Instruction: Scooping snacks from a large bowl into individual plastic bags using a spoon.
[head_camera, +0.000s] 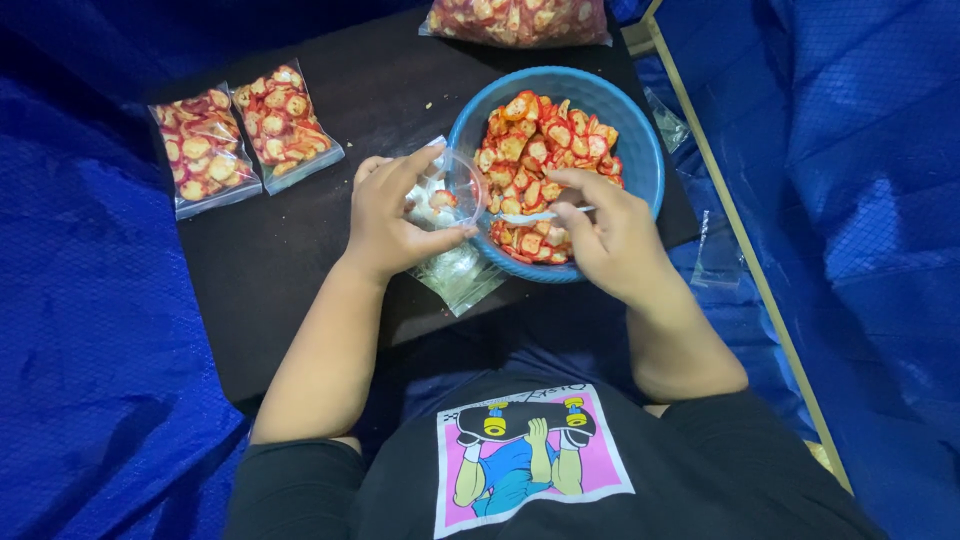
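Blue tarpaulin (90, 330) covers the surroundings on every side of a low black counter (290, 250), seen from above the seated person.

Small clear plastic bag (455, 215): thin, glossy and crumpled, its mouth held open toward the bowl, with one or two red-and-pale snack pieces visible inside; its lower end trails onto the counter just beside the bowl's near rim.

Blue bowl (640, 165): round, standing on the right part of the counter, heaped with red-edged, pale-centred snack chips (545, 140).

Two filled bags (245, 135): flat clear packets of the same chips, lying side by side at the far left of the counter, well apart from the bowl. A larger clear bag (520, 20) of chips lies at the far edge, partly cut off by the frame. Empty clear bags (715, 255) lie on the tarpaulin right of the counter.

Left hand (395, 215): fingers curled around the small clear plastic bag, thumb and forefinger spreading its mouth at the bowl's left rim.

Right hand (610, 225): over the near part of the bowl, fingers closed in a pinch on a pale spoon (530, 215), whose end points toward the bag's mouth. The bag thus sits between the two hands, touching the left one.
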